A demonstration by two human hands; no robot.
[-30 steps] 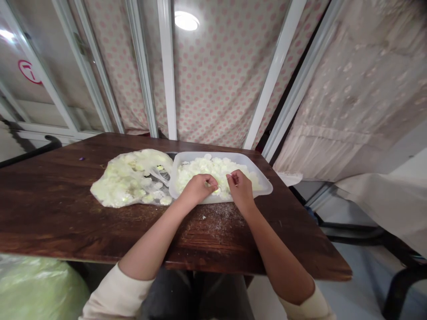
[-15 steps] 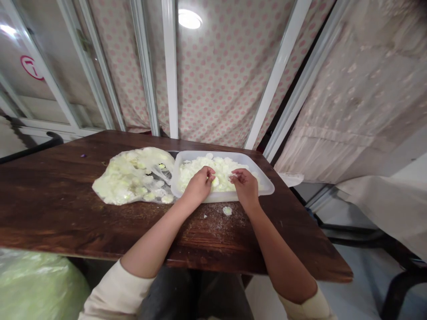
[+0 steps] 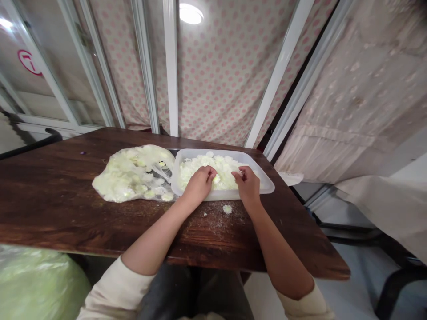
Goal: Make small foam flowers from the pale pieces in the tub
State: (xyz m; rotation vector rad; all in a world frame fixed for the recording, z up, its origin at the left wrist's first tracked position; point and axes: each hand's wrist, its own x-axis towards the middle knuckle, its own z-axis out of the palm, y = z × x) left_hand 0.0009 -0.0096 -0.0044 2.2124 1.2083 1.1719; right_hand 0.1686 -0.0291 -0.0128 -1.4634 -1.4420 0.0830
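My left hand (image 3: 201, 181) is closed over the near side of a white plastic tray (image 3: 265, 188), pinching a small pale flower-shaped piece (image 3: 216, 179) with a yellow centre. My right hand (image 3: 247, 181) is closed too, thumb and fingertips together, over the right part of the tray. What it may hold is too small to make out. A heap of pale yellow-white flower-shaped pieces (image 3: 208, 161) fills much of the tray below both hands. One loose flower-shaped piece (image 3: 227, 209) lies on the table in front of the tray.
Left of the tray, a clear plastic bag (image 3: 128, 173) of similar pieces lies on the dark wooden table (image 3: 60, 200). White crumbs dot the wood near its front. A large bag with pale green contents (image 3: 40, 284) stands at lower left. Curtained glass panels rise behind.
My right hand has moved slightly right and its fingers have drawn closer together. The left hand stays nearly in place with the flower-shaped piece. The view has shifted slightly.
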